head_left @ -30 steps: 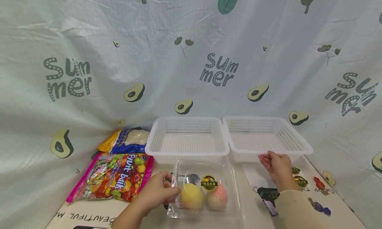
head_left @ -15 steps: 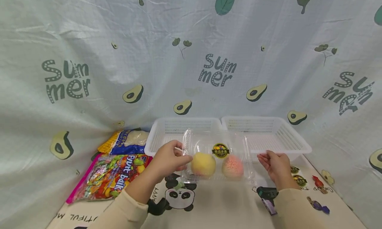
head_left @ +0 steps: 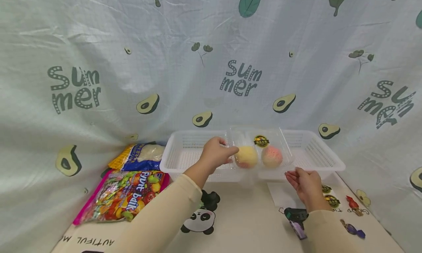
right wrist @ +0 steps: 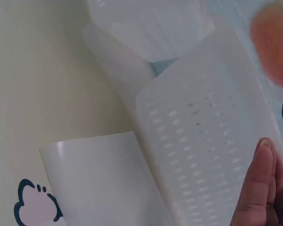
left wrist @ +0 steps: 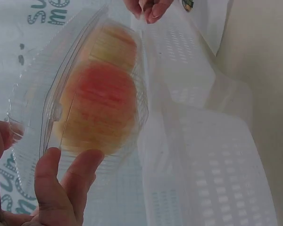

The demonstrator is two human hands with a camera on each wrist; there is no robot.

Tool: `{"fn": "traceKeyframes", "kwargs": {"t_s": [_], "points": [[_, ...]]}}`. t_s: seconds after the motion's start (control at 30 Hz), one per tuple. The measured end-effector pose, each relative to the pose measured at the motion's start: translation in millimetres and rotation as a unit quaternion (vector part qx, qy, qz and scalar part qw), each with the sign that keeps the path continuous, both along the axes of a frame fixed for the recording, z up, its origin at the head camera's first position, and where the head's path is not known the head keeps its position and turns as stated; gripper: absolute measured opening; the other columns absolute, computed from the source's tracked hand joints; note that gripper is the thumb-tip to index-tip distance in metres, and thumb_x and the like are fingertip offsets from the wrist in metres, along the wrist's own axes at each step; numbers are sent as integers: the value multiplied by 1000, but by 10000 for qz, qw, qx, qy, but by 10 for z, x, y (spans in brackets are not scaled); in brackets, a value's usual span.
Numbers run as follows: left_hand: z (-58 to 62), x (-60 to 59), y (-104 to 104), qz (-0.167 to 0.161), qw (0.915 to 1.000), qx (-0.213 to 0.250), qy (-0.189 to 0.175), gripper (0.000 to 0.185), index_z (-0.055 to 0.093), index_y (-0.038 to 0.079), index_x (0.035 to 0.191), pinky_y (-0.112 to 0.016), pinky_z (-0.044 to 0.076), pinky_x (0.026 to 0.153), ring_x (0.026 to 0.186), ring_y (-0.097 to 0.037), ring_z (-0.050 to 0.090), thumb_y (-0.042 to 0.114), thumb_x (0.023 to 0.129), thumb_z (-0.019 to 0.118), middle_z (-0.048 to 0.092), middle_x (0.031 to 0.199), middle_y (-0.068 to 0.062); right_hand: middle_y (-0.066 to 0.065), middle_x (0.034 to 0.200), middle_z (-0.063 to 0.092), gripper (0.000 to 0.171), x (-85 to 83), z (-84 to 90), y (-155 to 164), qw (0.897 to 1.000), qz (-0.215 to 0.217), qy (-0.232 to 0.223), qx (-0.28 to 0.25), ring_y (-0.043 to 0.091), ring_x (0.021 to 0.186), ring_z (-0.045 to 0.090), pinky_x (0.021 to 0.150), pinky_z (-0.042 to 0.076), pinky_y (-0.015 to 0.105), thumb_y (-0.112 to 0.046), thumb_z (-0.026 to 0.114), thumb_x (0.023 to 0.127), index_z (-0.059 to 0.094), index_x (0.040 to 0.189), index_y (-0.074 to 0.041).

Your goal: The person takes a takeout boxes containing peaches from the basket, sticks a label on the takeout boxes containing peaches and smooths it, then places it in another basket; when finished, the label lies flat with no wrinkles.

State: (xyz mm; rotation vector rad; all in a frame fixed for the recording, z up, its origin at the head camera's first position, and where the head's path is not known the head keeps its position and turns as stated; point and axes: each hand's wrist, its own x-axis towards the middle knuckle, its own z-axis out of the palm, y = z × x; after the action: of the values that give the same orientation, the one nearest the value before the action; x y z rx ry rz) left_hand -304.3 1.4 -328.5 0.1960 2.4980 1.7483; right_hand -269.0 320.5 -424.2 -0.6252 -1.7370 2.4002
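Observation:
My left hand [head_left: 215, 156] grips the left edge of a clear plastic clamshell fruit box [head_left: 286, 145], thumb in front. Inside sit a yellowish peach-like fruit [head_left: 246, 157] and a pinkish one [head_left: 271, 157], beneath a black and gold label [head_left: 261, 141]. In the head view the box overlaps both white baskets, mostly the right basket [head_left: 324, 154]. The left wrist view has the fruit box [left wrist: 33, 94] tilted beside the basket walls. Fingers loosely bent, my right hand [head_left: 306, 187] is right at the right basket's front rim and holds nothing visible.
The left basket [head_left: 169, 154] stands against the other. Farther left lie a pink-edged candy bag [head_left: 125, 194] and a blue and yellow bag [head_left: 140, 156]. Near my right sleeve are a white sheet [head_left: 280, 194], a dark green and purple item [head_left: 296, 220] and wrapped candies [head_left: 352, 229].
My left hand has lifted the fruit box off the table and carried it forward and right, over the baskets. My right hand has stayed at the rim.

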Motion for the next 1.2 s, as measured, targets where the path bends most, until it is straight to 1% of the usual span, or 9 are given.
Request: {"fn": "traceKeyframes", "kwargs": {"t_s": [0.1,0.27,0.5,0.67,0.77,0.87,0.97,1.1,1.2], "points": [[-17,-101,189,102,9999,-10,-2,45,54,8,110,-34,63,74,77,-20,74,35,85,80,57,116,-11,0,82,72,24,5,-9,1,10000,-14,9,-12,10,83,75,84,61,24,-23,47,109,52,120,-3],[-4,-239,483,219,9994,-214,155,41,54,9,102,-30,60,66,71,-18,71,34,84,80,58,105,-8,-1,83,72,25,-10,-5,9,10000,-60,-4,27,9,83,75,84,61,24,-25,49,109,51,121,-3],[12,-350,812,384,9979,-477,219,38,54,10,93,-33,51,60,65,-16,68,36,84,80,62,89,-6,-1,83,72,26,-51,43,14,9999,-136,37,86,9,83,75,83,61,24,-26,51,108,50,122,-4],[10,-384,978,328,9955,-847,280,39,57,8,97,-31,51,60,66,-16,65,37,84,80,64,83,-5,-1,83,72,25,-59,35,-10,9999,-117,-12,79,9,82,74,83,61,24,-26,49,109,50,121,-5],[-8,-405,1067,295,9926,-1137,303,43,60,6,103,-30,53,63,72,-17,61,39,84,80,64,88,-5,-2,82,72,24,-64,20,-12,9999,-130,-6,103,8,81,75,83,61,23,-26,49,109,50,120,-5],[-46,-459,1150,289,9898,-1361,291,46,61,6,108,-29,54,67,78,-17,58,41,84,78,63,93,-4,-2,81,72,24,-68,8,-6,9999,-140,0,78,8,81,75,82,61,23,-25,48,109,50,120,-4],[-79,-507,1214,306,9890,-1425,258,47,62,7,108,-28,53,64,76,-16,58,43,83,79,63,90,-4,-1,81,73,24,-68,0,5,9999,-149,-15,26,8,80,75,82,61,23,-25,47,109,49,121,-4],[-145,-561,1288,308,9892,-1418,209,42,66,7,100,-28,52,57,66,-16,61,42,82,80,66,80,-3,-1,81,73,25,-65,-11,19,9998,-172,-66,-14,9,81,75,82,61,24,-25,47,109,50,122,-3],[-218,-599,1343,330,9878,-1503,221,42,68,7,101,-28,53,60,70,-15,61,43,83,80,68,83,-3,-1,81,73,26,-64,-15,22,9998,-193,-89,-14,9,81,76,81,61,24,-26,48,109,51,122,-3]]}}
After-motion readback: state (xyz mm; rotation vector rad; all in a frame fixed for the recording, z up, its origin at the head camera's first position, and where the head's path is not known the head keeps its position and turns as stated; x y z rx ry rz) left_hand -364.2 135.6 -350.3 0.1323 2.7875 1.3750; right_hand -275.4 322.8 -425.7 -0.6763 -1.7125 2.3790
